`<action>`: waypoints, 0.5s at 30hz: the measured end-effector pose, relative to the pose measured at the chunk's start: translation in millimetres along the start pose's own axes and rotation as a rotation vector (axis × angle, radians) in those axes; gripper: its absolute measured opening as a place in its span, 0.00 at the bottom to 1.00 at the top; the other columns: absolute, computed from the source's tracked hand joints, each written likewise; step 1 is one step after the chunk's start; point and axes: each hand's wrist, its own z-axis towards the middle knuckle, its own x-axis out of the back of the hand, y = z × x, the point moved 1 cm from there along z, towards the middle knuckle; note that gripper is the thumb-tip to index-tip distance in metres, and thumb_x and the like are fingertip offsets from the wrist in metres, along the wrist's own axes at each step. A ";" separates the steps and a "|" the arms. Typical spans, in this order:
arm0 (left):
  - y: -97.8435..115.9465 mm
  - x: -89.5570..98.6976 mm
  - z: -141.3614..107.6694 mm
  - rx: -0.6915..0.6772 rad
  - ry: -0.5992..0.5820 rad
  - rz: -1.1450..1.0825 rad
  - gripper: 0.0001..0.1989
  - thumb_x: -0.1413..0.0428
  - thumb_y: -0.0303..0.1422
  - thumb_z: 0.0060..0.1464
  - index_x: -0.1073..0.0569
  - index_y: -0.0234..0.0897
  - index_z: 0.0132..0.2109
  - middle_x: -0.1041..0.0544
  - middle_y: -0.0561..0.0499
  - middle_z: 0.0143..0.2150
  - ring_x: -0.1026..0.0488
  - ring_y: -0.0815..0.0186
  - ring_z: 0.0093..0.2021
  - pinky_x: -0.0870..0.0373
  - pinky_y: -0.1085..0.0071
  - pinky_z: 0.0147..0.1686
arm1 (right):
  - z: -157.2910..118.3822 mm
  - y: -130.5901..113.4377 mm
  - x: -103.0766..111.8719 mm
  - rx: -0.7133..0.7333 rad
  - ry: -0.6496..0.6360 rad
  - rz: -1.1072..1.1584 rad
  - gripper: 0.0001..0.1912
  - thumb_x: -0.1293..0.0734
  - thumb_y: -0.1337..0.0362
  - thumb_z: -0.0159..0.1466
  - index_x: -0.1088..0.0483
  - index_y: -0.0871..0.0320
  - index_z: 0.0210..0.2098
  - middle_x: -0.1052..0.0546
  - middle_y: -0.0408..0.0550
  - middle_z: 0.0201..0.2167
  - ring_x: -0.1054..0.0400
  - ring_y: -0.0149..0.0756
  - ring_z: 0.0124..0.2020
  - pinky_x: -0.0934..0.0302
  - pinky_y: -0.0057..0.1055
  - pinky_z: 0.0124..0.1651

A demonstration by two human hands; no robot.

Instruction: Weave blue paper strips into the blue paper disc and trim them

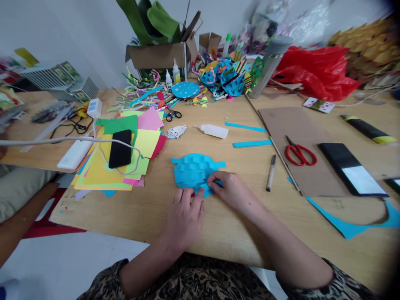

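Note:
A round blue paper piece [193, 168] with woven-looking strips lies on the wooden table in front of me. My left hand [186, 210] rests at its lower edge, palm down with fingers spread and touching the paper. At the lower right edge, my right hand [229, 187] pinches a blue paper strip between thumb and fingers. A white glue bottle [215, 131] lies on its side beyond the piece. Two loose blue strips [252, 143] are to the right of the bottle.
Coloured paper sheets [148, 141] with a black phone [120, 149] lie left. Right are a pen [271, 173], red scissors [300, 154] on cardboard [312, 125], and a blue offcut [350, 227]. Paper crafts [231, 77] and a flask [270, 66] stand behind. Another person's arm [28, 212] shows left.

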 end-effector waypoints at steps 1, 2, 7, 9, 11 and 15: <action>0.2 -0.2 -1.1 0.002 0.016 -0.001 0.18 0.48 0.28 0.58 0.30 0.35 0.55 0.32 0.45 0.38 0.35 0.58 0.40 0.32 0.60 0.39 | 0.2 0.1 -0.3 -0.007 -0.005 -0.001 0.06 0.36 0.70 0.59 0.27 0.57 0.30 0.22 0.43 0.29 0.30 0.32 0.29 0.42 0.27 0.33; 0.3 -0.2 -1.6 -0.005 0.032 0.000 0.17 0.48 0.27 0.58 0.30 0.35 0.54 0.32 0.45 0.38 0.35 0.58 0.40 0.32 0.60 0.38 | 0.3 0.1 -0.7 -0.014 -0.008 -0.005 0.06 0.35 0.70 0.59 0.26 0.57 0.30 0.21 0.43 0.29 0.29 0.32 0.29 0.42 0.27 0.33; 2.5 0.6 -0.1 -0.089 0.038 0.042 0.17 0.49 0.27 0.58 0.29 0.34 0.54 0.32 0.46 0.34 0.35 0.60 0.36 0.33 0.63 0.34 | 0.2 -1.8 -2.0 -0.021 0.001 -0.037 0.06 0.36 0.71 0.58 0.26 0.57 0.30 0.21 0.44 0.29 0.29 0.34 0.30 0.42 0.28 0.34; 4.0 -0.1 0.6 -0.102 0.001 0.082 0.19 0.50 0.27 0.58 0.30 0.33 0.56 0.32 0.47 0.31 0.35 0.60 0.34 0.34 0.62 0.32 | 0.0 -2.7 -2.3 -0.017 -0.004 -0.053 0.07 0.36 0.71 0.58 0.26 0.57 0.29 0.21 0.45 0.29 0.29 0.34 0.30 0.42 0.28 0.34; 5.8 -1.6 1.0 -0.114 -0.029 0.111 0.20 0.50 0.28 0.59 0.31 0.32 0.57 0.31 0.47 0.30 0.35 0.60 0.34 0.35 0.62 0.32 | -0.2 -3.1 -2.3 -0.014 -0.003 -0.065 0.07 0.36 0.71 0.58 0.26 0.57 0.29 0.21 0.45 0.29 0.29 0.35 0.30 0.42 0.29 0.34; 9.5 -5.8 2.2 -0.095 -0.050 0.118 0.21 0.50 0.29 0.59 0.33 0.32 0.59 0.29 0.48 0.29 0.33 0.59 0.34 0.35 0.62 0.32 | -0.6 -3.3 -2.0 -0.011 0.005 -0.055 0.07 0.36 0.71 0.59 0.26 0.57 0.28 0.21 0.45 0.29 0.29 0.34 0.28 0.42 0.29 0.33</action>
